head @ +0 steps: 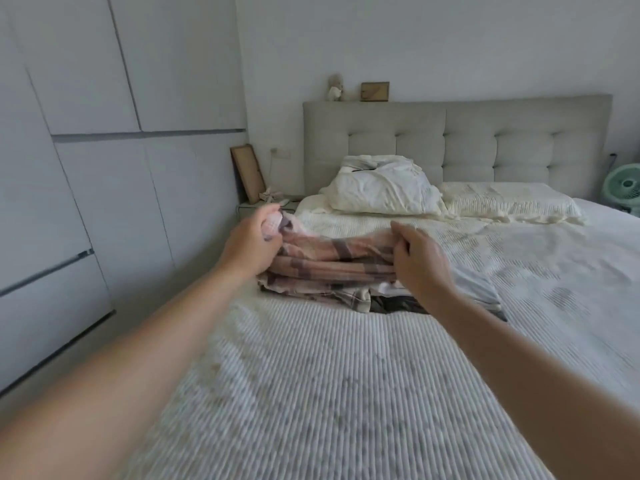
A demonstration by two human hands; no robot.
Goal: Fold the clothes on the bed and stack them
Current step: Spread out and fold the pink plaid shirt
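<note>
Bedspread (311,393) lies nearest, ribbed and bare; beyond it the plaid garment (332,265) tops the folded stack (460,289), long axis left to right. Left hand (249,244) pinches its left end and right hand (420,261) its right, each grip closed on cloth, so the raised far edge probably folds toward the near side.

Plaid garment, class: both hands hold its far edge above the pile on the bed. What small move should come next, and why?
Probably lower the plaid garment flat onto the pile. The left hand grips one raised end and the right hand pinches the other, and it already lies in folded layers over a grey garment and a dark garment.
</note>
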